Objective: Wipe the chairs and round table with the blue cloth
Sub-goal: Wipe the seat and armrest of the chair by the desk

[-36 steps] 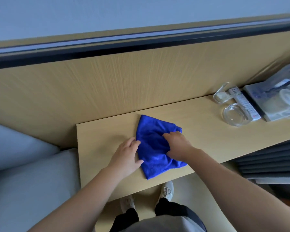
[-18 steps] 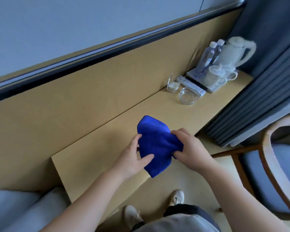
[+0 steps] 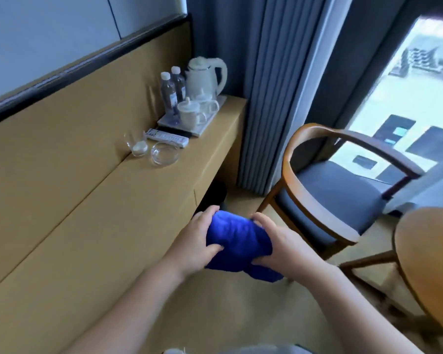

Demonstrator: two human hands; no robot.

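The likeliest slip from here is the blue cloth (image 3: 238, 245) coming loose on the way to the chair (image 3: 338, 198). It is bunched into a thick wad between the two hands, with a loose corner hanging below the right grip (image 3: 284, 247). If one side lets go before the other has a firm hold, the wad could unfold and drop to the floor. A bunched cloth would also, I judge, wipe poorly. Only a small ridge of it would meet the chair's curved wooden armrest or the seat, so it probably wants flattening first. The round table (image 3: 425, 264) sits close at the right, near the right forearm, and a quick turn could knock an elbow against its edge. The kettle (image 3: 206, 75), bottles (image 3: 173, 90), cups (image 3: 189, 114), remote (image 3: 168, 137) and glass dish (image 3: 164, 153) at the far end of the long table (image 3: 100, 226) stand well apart from the hands and seem in little danger.

Both bare forearms reach forward from the bottom of the view and meet at the cloth. The left grip (image 3: 192, 241) holds the cloth's left side, with fingers curled over the top and the thumb pressed into its front. The right grip clamps the right side the same way — fingers over the top, thumb tucked in below. So both are closed on the cloth. It is held up in the air just off the long table's near edge, between that table and the chair, and it touches neither. By the look of it, no wiping of chair or round table is under way yet.
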